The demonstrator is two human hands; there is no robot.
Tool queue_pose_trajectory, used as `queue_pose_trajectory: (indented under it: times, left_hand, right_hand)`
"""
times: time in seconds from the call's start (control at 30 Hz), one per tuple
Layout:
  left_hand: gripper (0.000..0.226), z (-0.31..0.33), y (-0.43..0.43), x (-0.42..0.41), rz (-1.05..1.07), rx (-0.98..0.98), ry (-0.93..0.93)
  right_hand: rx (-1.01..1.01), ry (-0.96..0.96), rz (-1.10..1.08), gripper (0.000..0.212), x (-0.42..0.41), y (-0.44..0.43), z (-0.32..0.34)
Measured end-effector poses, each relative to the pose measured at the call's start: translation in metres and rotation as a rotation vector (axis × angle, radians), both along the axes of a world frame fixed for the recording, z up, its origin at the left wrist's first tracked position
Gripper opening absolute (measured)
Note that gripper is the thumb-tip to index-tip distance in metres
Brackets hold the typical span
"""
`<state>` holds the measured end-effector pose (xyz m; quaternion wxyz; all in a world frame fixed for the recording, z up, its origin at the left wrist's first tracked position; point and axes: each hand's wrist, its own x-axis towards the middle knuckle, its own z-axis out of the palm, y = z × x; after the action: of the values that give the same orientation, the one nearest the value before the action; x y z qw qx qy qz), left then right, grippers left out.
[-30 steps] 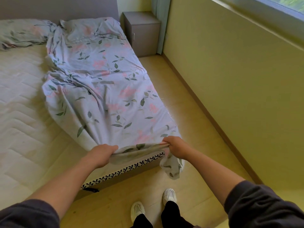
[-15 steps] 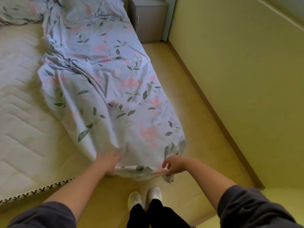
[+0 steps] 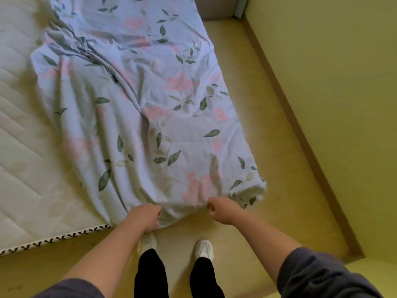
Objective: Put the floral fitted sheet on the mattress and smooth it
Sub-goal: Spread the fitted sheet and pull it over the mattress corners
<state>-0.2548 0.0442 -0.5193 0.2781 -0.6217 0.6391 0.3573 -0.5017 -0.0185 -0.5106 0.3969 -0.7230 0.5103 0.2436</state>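
Observation:
The floral fitted sheet (image 3: 137, 108), pale blue with pink flowers and green leaves, lies crumpled along the right side of the quilted white mattress (image 3: 23, 147). Its near end hangs over the mattress's foot corner. My left hand (image 3: 145, 218) is closed on the sheet's hem at the foot edge. My right hand (image 3: 222, 208) is fisted at the hem near the right corner, where the gathered elastic edge (image 3: 250, 195) bunches. The mattress's left part is bare, with a black-and-white trim along its foot edge (image 3: 53, 239).
A yellow wall (image 3: 333, 93) with a wooden skirting board runs along the right, leaving a narrow strip of wooden floor (image 3: 279, 190) beside the bed. The base of a grey nightstand (image 3: 217, 9) shows at the top. My feet in white shoes (image 3: 204, 249) stand at the bed's foot.
The sheet's end was held lifted above the corner; it has now been pulled down over the foot of the mattress. Both hands dropped lower and my view tilted downward.

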Motion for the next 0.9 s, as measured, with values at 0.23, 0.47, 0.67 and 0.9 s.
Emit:
queue_pose_trajectory:
  times: [0.23,0.47,0.67,0.9]
  left_hand:
    - [0.028,-0.064,-0.034,0.05,0.136,-0.243,-0.114]
    - [0.044,-0.117,-0.05,0.122,0.177,-0.457,-0.245]
    - [0.046,-0.118,-0.098,0.019,-0.081,-0.543,0.074]
    - [0.057,-0.121,-0.148,-0.099,-0.25,-0.53,0.134]
  right_hand:
    - [-0.074,0.011,-0.115,0.034,0.059,-0.012,-0.084]
    - [-0.353,0.173,-0.809,0.03,0.058,-0.046,-0.139]
    - [-0.395,0.256,-0.667,0.035,0.0,-0.063,-0.149]
    - [-0.435,0.369,-0.963,0.064,-0.128,-0.078,-0.157]
